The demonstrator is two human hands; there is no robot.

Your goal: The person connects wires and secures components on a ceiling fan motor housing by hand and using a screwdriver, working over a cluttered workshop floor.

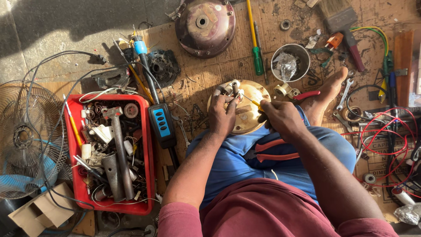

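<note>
A floor-level repair workshop: a red tray of tools [147,145], fan parts [205,26] and screwdrivers [254,39] litter flattened cardboard [210,70]

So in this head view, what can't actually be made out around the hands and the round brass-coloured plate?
- Left hand: its fingers cover whatever small part it grips on the round plate.
- Right hand: hides most of the yellow-handled tool; its tip is too small to identify.
- Red-handled pliers on the lap: jaws hidden under the right forearm.
- Red tray: contents too tangled to tell apart, beyond a hammer.
- Fan guard: cut off by the left edge.
</note>
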